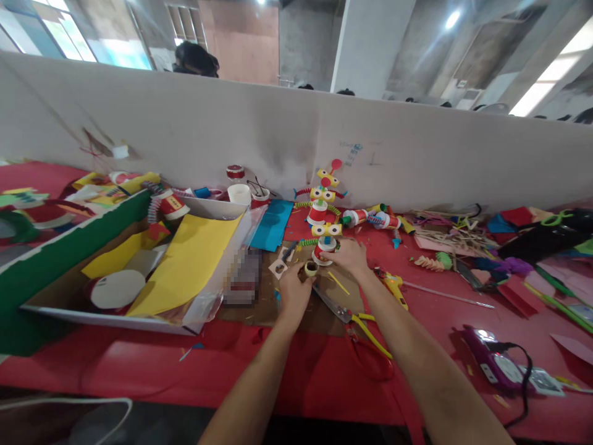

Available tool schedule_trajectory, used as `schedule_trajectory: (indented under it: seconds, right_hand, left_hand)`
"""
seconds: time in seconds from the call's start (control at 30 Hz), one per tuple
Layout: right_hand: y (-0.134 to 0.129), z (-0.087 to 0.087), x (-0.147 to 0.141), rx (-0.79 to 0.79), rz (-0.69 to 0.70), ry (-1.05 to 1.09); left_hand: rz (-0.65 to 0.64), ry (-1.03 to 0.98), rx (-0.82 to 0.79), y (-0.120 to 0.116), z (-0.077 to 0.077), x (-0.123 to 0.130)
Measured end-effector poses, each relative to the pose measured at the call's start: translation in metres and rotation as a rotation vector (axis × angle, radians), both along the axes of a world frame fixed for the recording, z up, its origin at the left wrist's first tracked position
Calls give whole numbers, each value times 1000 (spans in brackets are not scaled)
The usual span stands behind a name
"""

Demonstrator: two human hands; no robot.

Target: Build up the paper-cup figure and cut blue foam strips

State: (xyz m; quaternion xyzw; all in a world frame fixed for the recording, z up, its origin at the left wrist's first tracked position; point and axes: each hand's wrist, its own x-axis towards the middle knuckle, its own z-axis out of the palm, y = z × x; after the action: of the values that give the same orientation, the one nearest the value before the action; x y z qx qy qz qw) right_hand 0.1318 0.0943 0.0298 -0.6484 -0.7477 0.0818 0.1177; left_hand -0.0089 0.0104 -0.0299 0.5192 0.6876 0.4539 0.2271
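My left hand has its fingers closed around a short yellowish paper tube, whose open end faces up. My right hand reaches to a paper-cup figure with a red-and-white body, a yellow face with big eyes and a green pleated arm. Its fingertips meet the cup's right side. Both hands are over a brown board. Between my forearms lie scissors with yellow and red handles. A thin yellow strip and a white card with a cut-out hole lie close by.
Behind stands another cup figure. On the left, a box holds yellow paper; blue sheets lie beside it. To the right are a yellow glue gun, a purple device with a black cable and craft scraps. A white partition rises behind.
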Motion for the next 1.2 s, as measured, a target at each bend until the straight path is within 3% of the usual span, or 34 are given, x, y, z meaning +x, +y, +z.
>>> schedule_trajectory:
  seconds: [0.3, 0.43, 0.6, 0.77, 1.03, 1.2]
  right_hand:
    - [-1, 26, 16, 119, -4, 60]
    - [-5, 35, 13, 169, 17, 43]
    - [-12, 35, 2, 148, 48, -6]
    - [-17, 32, -4, 141, 71, -34]
    - [-23, 34, -5, 116, 48, -15]
    - [-24, 33, -3, 131, 75, -7]
  left_hand:
    - [-90, 24, -74, 34, -4, 9]
    - [-91, 51, -87, 38, 0, 8]
    - [-118, 85, -83, 37, 1, 8]
    - [-99, 62, -73, 24, -2, -4]
    - [-63, -74, 62, -24, -8, -35]
    - [-22, -66, 106, -34, -16, -39]
